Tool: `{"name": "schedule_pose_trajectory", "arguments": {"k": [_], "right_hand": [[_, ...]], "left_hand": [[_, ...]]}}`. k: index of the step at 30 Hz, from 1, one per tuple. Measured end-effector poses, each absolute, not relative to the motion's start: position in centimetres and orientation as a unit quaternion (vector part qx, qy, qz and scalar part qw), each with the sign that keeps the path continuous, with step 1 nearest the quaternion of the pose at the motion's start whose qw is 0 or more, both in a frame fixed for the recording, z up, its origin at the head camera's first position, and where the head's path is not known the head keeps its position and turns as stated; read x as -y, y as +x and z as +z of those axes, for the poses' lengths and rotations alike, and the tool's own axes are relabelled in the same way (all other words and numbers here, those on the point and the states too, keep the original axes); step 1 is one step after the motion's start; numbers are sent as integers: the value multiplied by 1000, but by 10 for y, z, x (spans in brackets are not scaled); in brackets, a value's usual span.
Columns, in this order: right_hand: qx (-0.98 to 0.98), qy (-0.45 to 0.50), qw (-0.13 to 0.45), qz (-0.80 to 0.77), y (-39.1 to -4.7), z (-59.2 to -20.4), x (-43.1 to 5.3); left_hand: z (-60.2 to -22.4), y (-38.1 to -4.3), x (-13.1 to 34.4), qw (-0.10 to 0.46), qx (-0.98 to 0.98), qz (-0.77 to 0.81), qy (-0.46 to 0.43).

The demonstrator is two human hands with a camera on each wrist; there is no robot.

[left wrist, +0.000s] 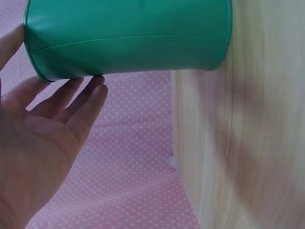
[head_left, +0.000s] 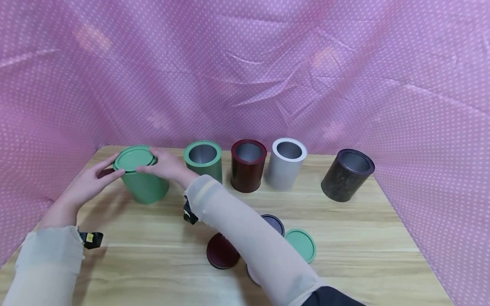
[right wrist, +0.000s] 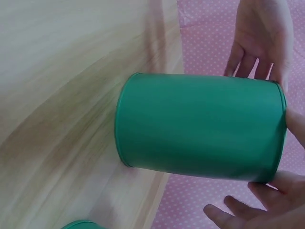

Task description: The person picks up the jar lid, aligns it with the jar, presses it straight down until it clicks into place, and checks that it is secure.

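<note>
A light green can (head_left: pixel 147 188) stands upright at the table's left, its round green lid (head_left: pixel 134 158) lying on top a little off-centre, with a gap at the right rim. My left hand (head_left: pixel 85 185) holds the rim from the left, thumb in front and fingers along the side; the left wrist view shows the fingertips against the can's wall (left wrist: pixel 128 38). From the right, my right hand (head_left: pixel 168 165) pinches the lid's edge between thumb and index finger. In the right wrist view its other fingers stand off the can (right wrist: pixel 200 126).
To the right stand open cans: a darker green one (head_left: pixel 214 168), a dark red one (head_left: pixel 246 176), a white one (head_left: pixel 285 172) and a dark grey one (head_left: pixel 340 182). Nearer lie a dark red lid (head_left: pixel 222 253), a grey lid (head_left: pixel 276 223) and a green lid (head_left: pixel 302 245), partly behind my right sleeve.
</note>
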State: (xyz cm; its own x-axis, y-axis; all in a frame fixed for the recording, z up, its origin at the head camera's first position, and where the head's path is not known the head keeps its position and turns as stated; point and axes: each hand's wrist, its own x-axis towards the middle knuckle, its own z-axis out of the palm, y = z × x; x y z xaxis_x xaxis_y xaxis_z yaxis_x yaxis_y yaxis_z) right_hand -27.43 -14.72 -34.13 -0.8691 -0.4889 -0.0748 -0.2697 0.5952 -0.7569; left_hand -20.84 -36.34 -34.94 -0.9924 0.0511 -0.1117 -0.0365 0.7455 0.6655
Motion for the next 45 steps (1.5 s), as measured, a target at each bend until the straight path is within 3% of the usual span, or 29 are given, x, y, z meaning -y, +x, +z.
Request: {"name": "schedule_pose_trajectory", "arguments": {"k": [12,24,45], "right_hand": [[-868,-201,125,-437,-270,-354,146],[-834,-180,147,-501,-273,-368,144],[-862,-183,149,-449,-276,-362,151]], "left_hand": [[-350,-211,357,54,-940,338,14],[-369,-213,352,23,-883,468,-7],[-343,-219,359,67,-916,396,17]]}}
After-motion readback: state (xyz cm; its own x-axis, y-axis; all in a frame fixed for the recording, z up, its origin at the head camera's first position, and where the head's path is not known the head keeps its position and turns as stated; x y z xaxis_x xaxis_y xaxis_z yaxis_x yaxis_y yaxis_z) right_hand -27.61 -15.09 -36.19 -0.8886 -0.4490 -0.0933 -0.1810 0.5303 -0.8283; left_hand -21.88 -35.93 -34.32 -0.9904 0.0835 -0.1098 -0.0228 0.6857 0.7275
